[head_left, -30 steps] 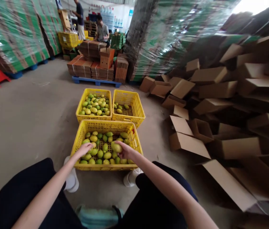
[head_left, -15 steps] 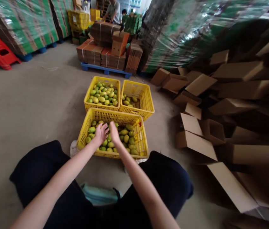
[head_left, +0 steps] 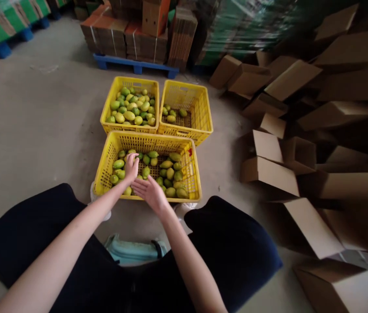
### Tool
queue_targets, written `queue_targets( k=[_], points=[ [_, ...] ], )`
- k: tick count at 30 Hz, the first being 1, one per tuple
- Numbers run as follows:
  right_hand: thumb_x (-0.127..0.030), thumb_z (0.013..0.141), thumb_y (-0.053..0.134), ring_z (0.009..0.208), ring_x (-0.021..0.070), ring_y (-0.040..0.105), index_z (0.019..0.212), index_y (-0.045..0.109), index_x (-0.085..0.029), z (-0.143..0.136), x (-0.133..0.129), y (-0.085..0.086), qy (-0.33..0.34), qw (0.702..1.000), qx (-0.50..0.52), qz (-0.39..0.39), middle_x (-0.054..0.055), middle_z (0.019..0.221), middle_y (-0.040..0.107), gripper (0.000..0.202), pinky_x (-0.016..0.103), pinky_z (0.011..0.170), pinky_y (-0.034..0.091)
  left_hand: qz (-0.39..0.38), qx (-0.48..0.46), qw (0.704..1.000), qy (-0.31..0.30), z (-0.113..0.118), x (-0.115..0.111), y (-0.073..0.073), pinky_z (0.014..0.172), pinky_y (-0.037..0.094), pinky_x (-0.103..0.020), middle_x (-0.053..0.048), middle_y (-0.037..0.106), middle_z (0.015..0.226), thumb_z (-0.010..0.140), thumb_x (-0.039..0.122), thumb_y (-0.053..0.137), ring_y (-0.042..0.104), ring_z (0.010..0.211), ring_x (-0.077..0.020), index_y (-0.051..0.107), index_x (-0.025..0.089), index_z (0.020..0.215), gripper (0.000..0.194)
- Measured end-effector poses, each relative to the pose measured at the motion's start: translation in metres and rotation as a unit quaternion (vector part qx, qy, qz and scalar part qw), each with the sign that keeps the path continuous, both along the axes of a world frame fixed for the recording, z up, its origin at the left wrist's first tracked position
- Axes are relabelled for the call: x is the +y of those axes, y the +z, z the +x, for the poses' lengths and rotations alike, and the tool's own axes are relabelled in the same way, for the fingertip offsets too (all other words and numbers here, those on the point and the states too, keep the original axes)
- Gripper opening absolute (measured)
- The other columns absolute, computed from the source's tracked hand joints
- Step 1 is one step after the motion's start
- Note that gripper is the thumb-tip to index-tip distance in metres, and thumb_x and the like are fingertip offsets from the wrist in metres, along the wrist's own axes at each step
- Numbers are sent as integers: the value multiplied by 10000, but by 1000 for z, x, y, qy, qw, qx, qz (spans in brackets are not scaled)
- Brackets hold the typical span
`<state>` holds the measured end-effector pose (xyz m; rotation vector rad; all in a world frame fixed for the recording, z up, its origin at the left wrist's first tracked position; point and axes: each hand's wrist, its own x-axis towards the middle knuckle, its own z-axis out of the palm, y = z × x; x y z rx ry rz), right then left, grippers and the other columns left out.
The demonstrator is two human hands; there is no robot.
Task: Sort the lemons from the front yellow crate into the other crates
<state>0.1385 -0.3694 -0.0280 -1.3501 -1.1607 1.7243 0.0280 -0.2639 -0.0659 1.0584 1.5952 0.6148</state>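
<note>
Green-yellow fruit (head_left: 146, 172) loose in front crate (head_left: 192, 169), bunched toward right side. Pieces likely light, firm, smooth, quick to roll, bruisable if squeezed; best taken round middle, between ends. Left hand (head_left: 131, 168) over crate: grip open, fingers loosely bent, no fruit visible. Right hand (head_left: 152, 193) just beside: grip open, fingers extended. Beyond: rear left crate (head_left: 128, 128), fuller; rear right crate (head_left: 200, 108), few pieces. Cartons (head_left: 276, 176) at right.
</note>
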Motion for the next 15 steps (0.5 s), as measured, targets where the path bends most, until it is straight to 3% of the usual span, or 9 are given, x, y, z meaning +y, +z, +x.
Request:
queue_targets(
  k=[2,4,7,11,15],
  points=[
    [-555,1028,156,1168,257,688,1301,641,-172,28,23,3,-4,996,-92,9,139,1268,716,676,398,953,562,-32,36,998,-49,-13,13,-12,1040,477,-321,-74,687,1145,952,241,494,560,1258,-230,659,228,1155,262],
    [-459,1046,283,1241,230,634,1327,602,-209,56,51,-2,-23,968,-249,5,93,1323,686,493,363,1019,520,-91,62,988,-106,-28,20,-25,954,514,-334,-60,702,873,876,230,597,645,1068,-250,681,189,891,95],
    [-329,998,533,1335,274,543,1276,625,-204,87,82,-31,13,939,-337,-68,113,1351,648,318,415,1115,439,-165,86,969,-166,-45,18,-45,865,527,-322,-8,608,609,821,250,661,668,866,-235,614,191,685,155],
    [-354,958,650,1133,251,644,1259,620,-183,100,84,-80,124,896,-386,-180,104,1303,632,348,471,960,554,-201,82,956,-199,-56,14,-66,843,509,-272,6,568,536,752,182,708,667,830,-222,570,226,576,228],
    [-363,976,625,1048,215,668,1233,626,-181,102,73,-99,171,880,-389,-212,90,1248,652,314,433,895,582,-183,49,968,-164,-51,21,-77,837,498,-262,4,578,535,736,102,690,670,816,-223,590,217,564,230]
  ],
)
